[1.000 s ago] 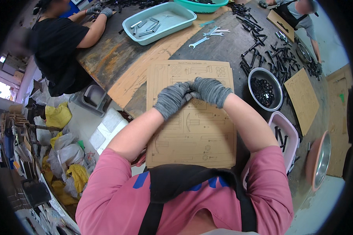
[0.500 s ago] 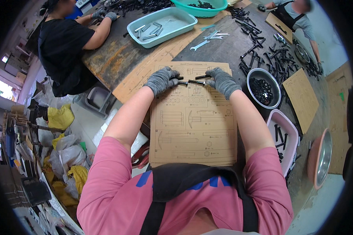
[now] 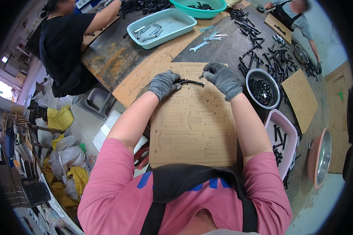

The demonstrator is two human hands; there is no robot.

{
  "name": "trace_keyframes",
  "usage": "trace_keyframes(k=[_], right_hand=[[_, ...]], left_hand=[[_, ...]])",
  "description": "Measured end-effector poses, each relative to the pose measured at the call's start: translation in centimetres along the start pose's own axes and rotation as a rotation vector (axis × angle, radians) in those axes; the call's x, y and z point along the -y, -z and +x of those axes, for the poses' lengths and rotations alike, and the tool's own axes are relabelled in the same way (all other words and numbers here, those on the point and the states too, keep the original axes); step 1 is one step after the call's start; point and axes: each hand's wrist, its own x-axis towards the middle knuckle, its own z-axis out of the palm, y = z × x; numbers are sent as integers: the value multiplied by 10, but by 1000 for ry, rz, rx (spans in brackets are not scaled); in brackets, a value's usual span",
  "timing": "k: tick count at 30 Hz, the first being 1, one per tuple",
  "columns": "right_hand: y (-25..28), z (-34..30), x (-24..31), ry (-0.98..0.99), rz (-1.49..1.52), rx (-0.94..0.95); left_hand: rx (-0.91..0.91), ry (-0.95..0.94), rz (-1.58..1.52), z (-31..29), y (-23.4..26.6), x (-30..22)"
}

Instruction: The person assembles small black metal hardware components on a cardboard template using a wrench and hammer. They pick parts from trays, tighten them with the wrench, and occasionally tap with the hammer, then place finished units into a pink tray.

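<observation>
The left hand (image 3: 163, 85) pinches black bolts (image 3: 193, 82) over the cardboard sheet (image 3: 210, 139), its fingers hiding their near ends, so their number is unclear. Just beside their far end, the right hand (image 3: 223, 81) is half curled; I cannot tell whether it grips anything. Both hands cover some of the sheet's drawings.

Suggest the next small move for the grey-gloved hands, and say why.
Perhaps the grey-gloved right hand should pinch the free end of the slender black metal bolt: the grey-gloved left hand holds its other end over the tan rectangular printed cardboard sheet, and the free end points toward the right hand.
</observation>
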Motion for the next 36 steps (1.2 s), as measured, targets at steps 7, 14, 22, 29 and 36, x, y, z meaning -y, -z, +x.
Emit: trace_keyframes(k=[7,14,22,29,36], right_hand=[[-45,-1,20,-46,-640,319],[-32,17,-24,-195,-630,379],[-33,13,-26,-13,-530,260],[-19,17,-31,-41,-640,362],[-30,20,-40,67,-637,310]], left_hand=[[-56,-19,-34,-3,0,2],[-88,-76,-94,-4,-3,9],[-116,-106,-64,1,-11,2],[-116,-78,-48,0,-9,-3],[-111,-84,-50,0,-9,-5]])
